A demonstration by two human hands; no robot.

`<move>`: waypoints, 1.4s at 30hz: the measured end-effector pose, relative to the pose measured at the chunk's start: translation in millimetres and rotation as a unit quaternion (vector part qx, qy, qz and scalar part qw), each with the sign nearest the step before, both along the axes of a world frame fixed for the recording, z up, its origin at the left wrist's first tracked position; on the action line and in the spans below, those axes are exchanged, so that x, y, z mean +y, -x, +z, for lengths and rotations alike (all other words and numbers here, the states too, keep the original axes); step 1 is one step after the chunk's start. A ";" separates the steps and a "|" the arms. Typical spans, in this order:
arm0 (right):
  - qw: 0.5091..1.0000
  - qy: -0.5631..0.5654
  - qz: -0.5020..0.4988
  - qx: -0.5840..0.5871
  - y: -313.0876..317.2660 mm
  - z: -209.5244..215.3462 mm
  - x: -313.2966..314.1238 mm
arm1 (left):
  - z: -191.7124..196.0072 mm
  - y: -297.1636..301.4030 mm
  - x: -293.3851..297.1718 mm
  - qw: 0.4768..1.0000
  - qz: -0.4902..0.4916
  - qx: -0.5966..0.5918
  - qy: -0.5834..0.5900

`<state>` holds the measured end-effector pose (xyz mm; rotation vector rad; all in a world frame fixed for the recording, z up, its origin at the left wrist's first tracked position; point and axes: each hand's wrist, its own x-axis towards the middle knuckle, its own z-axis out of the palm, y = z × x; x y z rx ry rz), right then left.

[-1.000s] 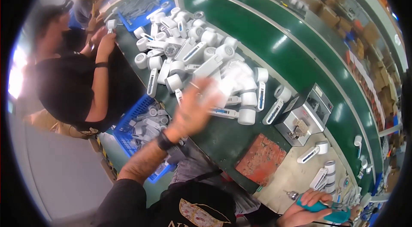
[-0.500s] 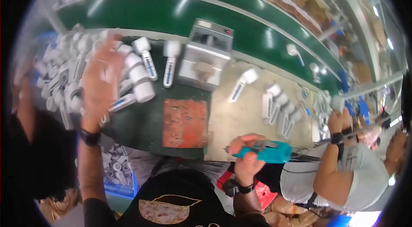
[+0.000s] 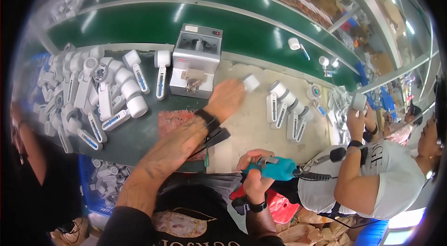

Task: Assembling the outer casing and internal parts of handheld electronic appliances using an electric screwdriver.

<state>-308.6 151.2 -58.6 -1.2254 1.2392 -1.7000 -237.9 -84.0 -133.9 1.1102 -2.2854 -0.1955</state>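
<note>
My left hand [image 3: 227, 100] reaches across the cream board, closed over the handle end of a white handheld unit. Its round head [image 3: 251, 82] sticks out past my fingers, while the handle is hidden beneath them. My right hand [image 3: 255, 177] grips a teal electric screwdriver [image 3: 278, 168] near the front edge, with a black coiled cord running off to the right. Under my left forearm, a worn red pad [image 3: 174, 120] is partly covered. Several similar white units with blue-striped handles [image 3: 281, 114] stand in a leaning row on the right.
A grey box-shaped machine [image 3: 195, 62] stands at the back of the bench. Many white units [image 3: 83, 92] are heaped on the left. Beyond runs a green conveyor [image 3: 251, 36]. A co-worker in a white shirt [image 3: 361, 176] sits at right; another person's arm [image 3: 30, 146] shows at left.
My left hand has swung from the heap on the left to the unit on the cream board and closed over it. The right hand still holds the screwdriver. The view has shifted slightly.
</note>
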 end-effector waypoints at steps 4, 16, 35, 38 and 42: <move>0.999 -0.034 -0.035 -0.001 13.3 -20.0 -24.0 | 36.7 -50.3 53.7 0.985 -0.085 0.100 -0.113; 0.999 -0.016 0.005 0.032 -12.4 7.2 -67.4 | 53.4 -162.5 122.9 0.987 -0.087 0.091 -0.104; 0.992 0.062 0.100 -0.044 -72.5 7.8 -97.8 | 27.6 -170.0 118.8 0.979 -0.100 0.146 -0.104; 0.991 0.064 0.104 -0.046 -71.2 7.3 -99.0 | 24.0 -169.6 118.4 0.979 -0.100 0.149 -0.102; 0.989 0.069 0.115 -0.058 -70.4 6.4 -100.0 | 25.2 -170.3 116.7 0.980 -0.103 0.136 -0.097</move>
